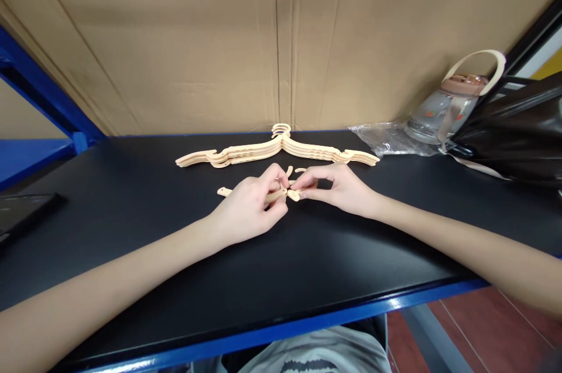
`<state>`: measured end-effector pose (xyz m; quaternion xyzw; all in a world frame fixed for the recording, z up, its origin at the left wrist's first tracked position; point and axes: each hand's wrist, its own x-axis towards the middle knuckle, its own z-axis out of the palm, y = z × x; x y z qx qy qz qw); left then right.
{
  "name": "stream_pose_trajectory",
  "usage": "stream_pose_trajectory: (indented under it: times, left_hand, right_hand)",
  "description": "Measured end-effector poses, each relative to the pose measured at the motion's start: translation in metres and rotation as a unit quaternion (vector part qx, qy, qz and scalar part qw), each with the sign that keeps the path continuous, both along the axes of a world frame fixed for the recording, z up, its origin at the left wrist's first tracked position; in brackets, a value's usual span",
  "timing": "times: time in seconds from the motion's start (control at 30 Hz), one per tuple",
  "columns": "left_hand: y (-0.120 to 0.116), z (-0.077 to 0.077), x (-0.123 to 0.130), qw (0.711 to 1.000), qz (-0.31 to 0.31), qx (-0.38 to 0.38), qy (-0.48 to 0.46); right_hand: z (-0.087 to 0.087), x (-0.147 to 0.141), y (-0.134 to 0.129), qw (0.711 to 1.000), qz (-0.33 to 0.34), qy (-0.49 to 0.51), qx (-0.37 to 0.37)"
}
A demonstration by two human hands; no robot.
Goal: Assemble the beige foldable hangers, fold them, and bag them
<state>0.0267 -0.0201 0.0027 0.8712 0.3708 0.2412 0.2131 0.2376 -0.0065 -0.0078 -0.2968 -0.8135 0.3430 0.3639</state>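
Note:
My left hand (252,203) is closed on a cream hanger arm (276,195), one end of which shows between its fingers. A pale strip (224,191) sticks out on the far side of that hand. Facing it, my right hand (336,187) pinches a second cream hanger piece with a rounded end (293,195). The two pieces meet, or nearly meet, between my fingertips; the exact joint is hidden. Just beyond, a small curved hook piece (289,171) shows partly behind the fingers. Behind both hands lies a stack of cream hangers (281,147) with their hooks pointing away.
A clear bottle (443,106) with a pink lid and handle leans at the back right beside a crumpled plastic bag (386,137) and a black bag (513,127). A dark flat device (28,212) lies at the left. Cardboard (197,39) walls the back; a blue edge (281,329) runs along the front.

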Motion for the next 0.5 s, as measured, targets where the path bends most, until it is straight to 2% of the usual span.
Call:
stream_pose_trajectory:
  times: [0.2, 0.5]
  left_hand:
    - [0.0005, -0.0014, -0.0012, 0.999, 0.019, -0.03, -0.029]
    - [-0.0015, 0.002, 0.0017, 0.999, 0.042, 0.015, -0.026]
  right_hand:
    - [-0.0002, -0.002, -0.0024, 1.0, 0.001, 0.022, -0.004]
    - [0.0002, -0.0028, -0.0032, 0.999, 0.002, 0.043, -0.023]
